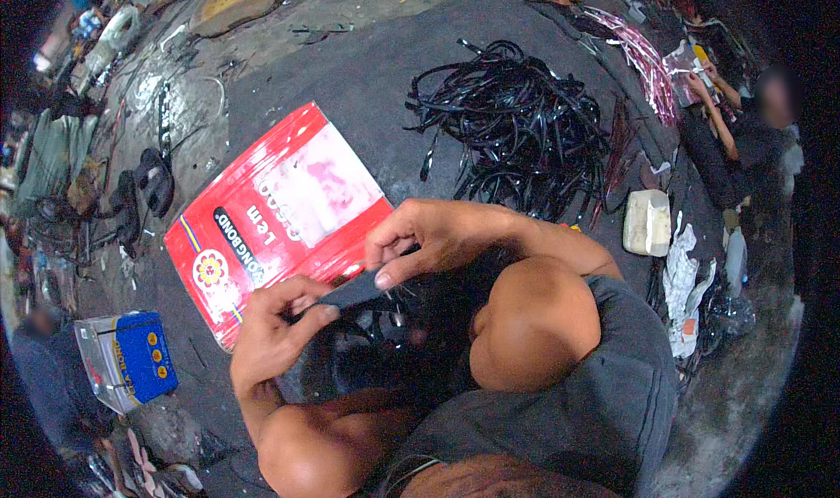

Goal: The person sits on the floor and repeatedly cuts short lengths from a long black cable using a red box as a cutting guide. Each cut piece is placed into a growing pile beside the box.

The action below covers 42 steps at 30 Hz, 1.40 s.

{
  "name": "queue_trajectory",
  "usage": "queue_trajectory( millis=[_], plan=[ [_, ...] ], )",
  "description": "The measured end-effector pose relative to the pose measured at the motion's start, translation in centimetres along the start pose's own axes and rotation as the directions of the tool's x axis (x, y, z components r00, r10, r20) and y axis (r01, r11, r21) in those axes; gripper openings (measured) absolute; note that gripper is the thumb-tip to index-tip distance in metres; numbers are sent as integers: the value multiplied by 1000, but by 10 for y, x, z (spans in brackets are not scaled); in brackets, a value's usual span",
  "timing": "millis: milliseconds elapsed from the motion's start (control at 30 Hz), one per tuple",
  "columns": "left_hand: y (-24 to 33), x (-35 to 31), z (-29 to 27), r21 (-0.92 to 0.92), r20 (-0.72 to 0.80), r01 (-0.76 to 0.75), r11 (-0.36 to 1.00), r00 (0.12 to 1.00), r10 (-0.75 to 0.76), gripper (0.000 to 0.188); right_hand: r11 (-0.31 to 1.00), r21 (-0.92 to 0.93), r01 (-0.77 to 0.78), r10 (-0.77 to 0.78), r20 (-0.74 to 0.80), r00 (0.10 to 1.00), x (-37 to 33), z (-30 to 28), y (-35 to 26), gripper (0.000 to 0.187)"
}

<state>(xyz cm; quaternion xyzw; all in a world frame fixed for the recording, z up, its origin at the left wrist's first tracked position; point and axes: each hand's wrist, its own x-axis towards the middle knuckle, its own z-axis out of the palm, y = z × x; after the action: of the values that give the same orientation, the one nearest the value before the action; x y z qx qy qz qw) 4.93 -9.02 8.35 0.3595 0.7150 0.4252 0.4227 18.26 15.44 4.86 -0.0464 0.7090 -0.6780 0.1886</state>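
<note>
Between my knees, my left hand [282, 319] and my right hand [429, 240] grip a flat dark strip [352, 290], which looks like rubber. My left thumb and fingers pinch its near-left end. At the other end, my right thumb presses on top with the fingers curled round. Thin pale threads or fibres show beside my right thumb. Below the strip, glossy black material [376, 345] lies in shadow between my legs, its shape unclear. Just beyond my hands, a red rectangular tin [197, 235] lies on the floor, partly covered by a whitish, pink-stained patch.
A tangled heap of shiny black strips [516, 122] lies ahead. To the left are dark sandals [156, 183] and a blue-and-silver tin [144, 358]. On the right stand a cut whitish container [647, 224] and crumpled plastic [682, 288]. Another person [731, 143] sits near pink strips [643, 65].
</note>
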Motion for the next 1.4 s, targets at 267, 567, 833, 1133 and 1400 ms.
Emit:
queue_trajectory(
  millis=[267, 567, 833, 1133, 1400],
  plan=[
    [9, -53, -34, 225, -198, -72, 972, 973, 118, 10, 980, -157, 122, -122, 9, 992, -7, 2, 8, 24],
    [-69, -111, -96, 120, -597, -261, 958, 752, 279, 19, 777, -564, -281, 157, -259, 953, -67, -86, 14, 25],
    [9, -72, -45, 243, -400, -68, 968, 902, 164, 16, 544, -790, -284, 39, -314, 949, -40, -30, -9, 65],
    [28, -29, -38, 107, -322, -54, 993, 943, 86, 13, 971, 168, -168, 158, 69, 985, 36, 7, -15, 30],
    [-74, -95, -163, 11, -474, 149, 989, 872, -126, 13, 988, -144, -55, 44, -77, 996, 54, -62, -4, 22]
  ],
)
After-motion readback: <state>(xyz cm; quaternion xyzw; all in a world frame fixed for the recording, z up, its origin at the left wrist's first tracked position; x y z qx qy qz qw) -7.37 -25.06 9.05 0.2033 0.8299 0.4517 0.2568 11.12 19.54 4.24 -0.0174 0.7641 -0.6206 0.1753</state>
